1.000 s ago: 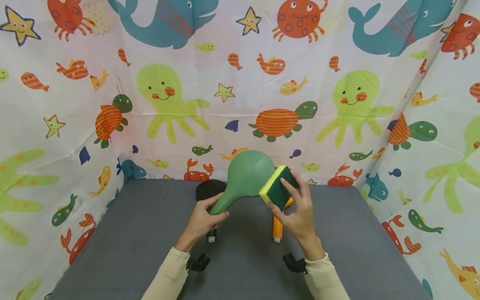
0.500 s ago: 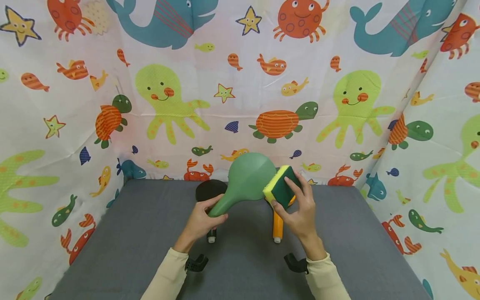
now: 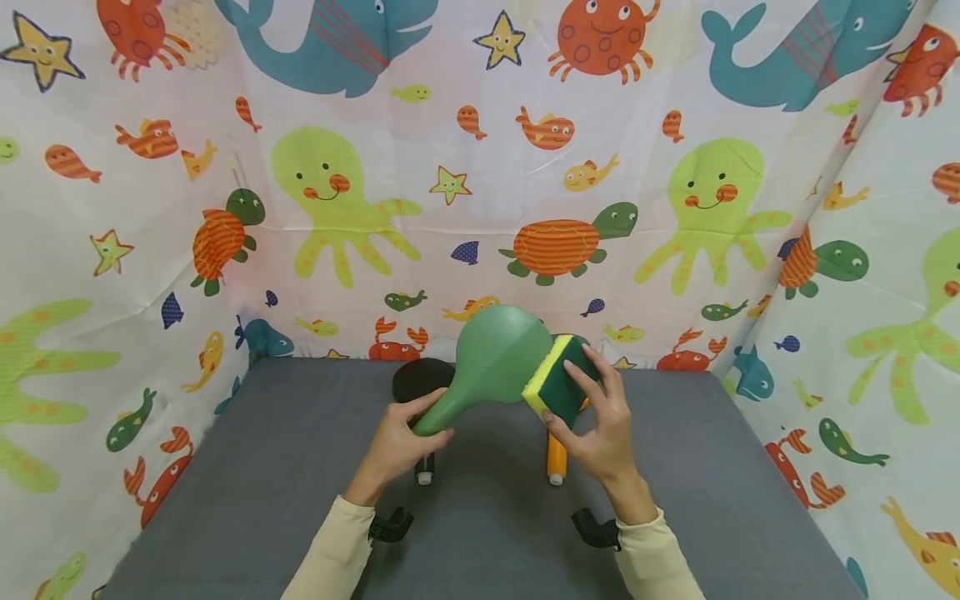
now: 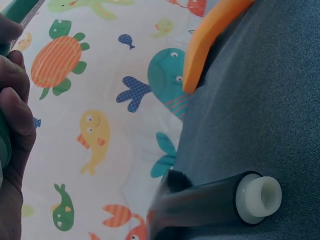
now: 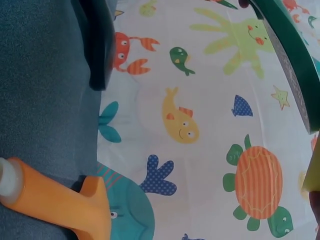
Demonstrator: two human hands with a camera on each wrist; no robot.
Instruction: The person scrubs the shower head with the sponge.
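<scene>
From the head view, my left hand [image 3: 401, 440] has its fingers wrapped round the handle of the green paddle [image 3: 491, 360], holding it up above the grey surface [image 3: 262, 467]. My right hand [image 3: 596, 425] grips the sponge [image 3: 555, 386], its yellow side against the paddle's right edge. I judge that steady, even pressure with a firm handle grip wipes best.

The left wrist view shows my curled fingers [image 4: 15, 120] at the frame's edge, with the black paddle [image 4: 210, 202] and the orange paddle [image 4: 210, 35] lying on the surface.

The right wrist view shows the green paddle's rim [image 5: 290, 60] overhead and the orange paddle's handle [image 5: 55, 202] below.
</scene>
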